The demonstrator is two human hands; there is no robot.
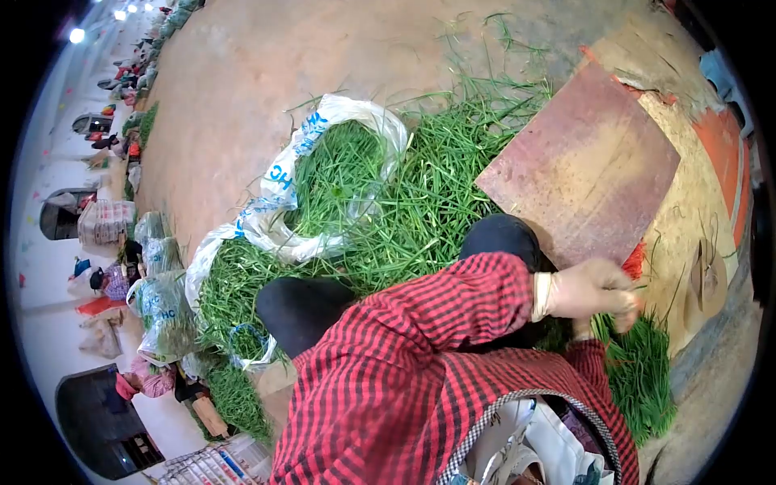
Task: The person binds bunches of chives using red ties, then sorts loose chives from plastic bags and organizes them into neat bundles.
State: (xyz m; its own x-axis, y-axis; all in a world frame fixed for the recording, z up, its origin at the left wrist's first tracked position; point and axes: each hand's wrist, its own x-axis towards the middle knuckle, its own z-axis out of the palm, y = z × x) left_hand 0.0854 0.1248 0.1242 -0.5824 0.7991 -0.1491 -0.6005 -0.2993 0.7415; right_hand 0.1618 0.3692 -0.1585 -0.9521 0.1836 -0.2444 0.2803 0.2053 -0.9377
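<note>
My left hand [584, 289], in a pale glove, reaches across to the right with its fingers curled and blurred. What lies between those fingers is too smeared to name. Just below it my right hand [580, 327] shows only in part, closed around a bunch of long, thin green chives [643, 380] that hangs down at the right. Loose chives [440, 190] are heaped in front of my knees. More chives fill a white plastic bag [279, 190] with blue lettering, its rim rolled back.
A worn reddish board [590, 153] lies beyond my right knee, over a yellowish sheet [687, 194]. Tan flooring [242, 65] stretches ahead. Along the left wall are filled plastic bags [162, 315], more green heaps [234, 396] and a person in purple check [117, 283].
</note>
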